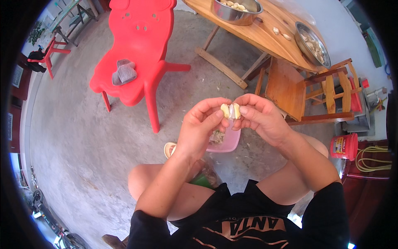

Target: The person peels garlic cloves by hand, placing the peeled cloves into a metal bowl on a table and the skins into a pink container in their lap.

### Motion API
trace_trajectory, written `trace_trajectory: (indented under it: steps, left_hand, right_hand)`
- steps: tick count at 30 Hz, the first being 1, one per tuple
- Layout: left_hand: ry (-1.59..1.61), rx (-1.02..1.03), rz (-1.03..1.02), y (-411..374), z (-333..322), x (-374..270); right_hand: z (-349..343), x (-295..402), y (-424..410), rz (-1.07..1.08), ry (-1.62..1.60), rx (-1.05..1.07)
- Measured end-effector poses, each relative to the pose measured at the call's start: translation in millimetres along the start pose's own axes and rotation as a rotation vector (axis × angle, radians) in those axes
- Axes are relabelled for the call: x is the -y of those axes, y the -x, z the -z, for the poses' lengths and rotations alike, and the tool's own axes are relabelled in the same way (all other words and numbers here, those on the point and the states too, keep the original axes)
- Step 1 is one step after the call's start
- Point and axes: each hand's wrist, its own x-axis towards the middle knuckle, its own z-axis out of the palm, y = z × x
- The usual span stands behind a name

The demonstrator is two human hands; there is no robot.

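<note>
Between my two hands, garlic cloves are held with thin whitish skin showing in the gap. My left hand (202,123) pinches a pale yellow garlic clove (224,110) between thumb and fingers. The thumb and fingers of my right hand (262,119) grip another garlic clove (237,111) beside it. Directly below the hands, a pink plastic basin (228,144) stands on the floor, partly hidden by them. Some garlic peelings (217,137) lie in it.
A wooden table (264,34) ahead bears a steel bowl of peeled cloves (238,15), a second steel bowl (298,34) and loose garlic pieces. A red plastic chair (136,46) with grey cloth (125,73) stands left. To the right are a wooden chair (284,88) and red bucket (344,146).
</note>
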Motion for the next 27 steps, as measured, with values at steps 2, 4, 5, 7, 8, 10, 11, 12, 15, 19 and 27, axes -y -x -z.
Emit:
trace_trajectory:
  steps: [2,4,5,7,8,10,11,12,15,19,27]
  left_hand:
    - [-0.038,-0.019,-0.040,1,-3,1]
    - [-0.081,-0.035,-0.079,2,-4,5]
    - [-0.107,-0.041,-0.098,1,-3,8]
    - [-0.103,-0.054,-0.088,1,-1,10]
    - [-0.074,-0.062,-0.061,0,0,9]
    - [0.002,-0.062,-0.015,-1,2,8]
    - [0.049,-0.053,0.006,-2,4,9]
    - [0.095,-0.044,0.025,-2,5,9]
    - [0.241,-0.011,0.085,0,4,6]
    - [0.302,0.034,0.091,0,7,4]
    - [0.200,0.004,0.086,0,3,4]
  right_hand:
    - [-2,0,0,0.013,0.065,-0.028]
    - [-3,0,0,0.030,0.142,-0.028]
    - [-4,0,1,0.042,0.187,-0.014]
    - [-4,-1,1,0.044,0.194,-0.004]
    - [-4,-2,2,0.034,0.156,-0.005]
    - [-4,-2,1,0.025,0.065,-0.006]
    - [-2,-3,0,0.026,0.010,-0.006]
    - [-1,-2,0,0.027,-0.046,-0.006]
    - [-2,1,0,0.003,-0.181,0.024]
    - [6,0,-4,0.011,-0.257,0.037]
    - [3,1,-1,0.003,-0.138,0.011]
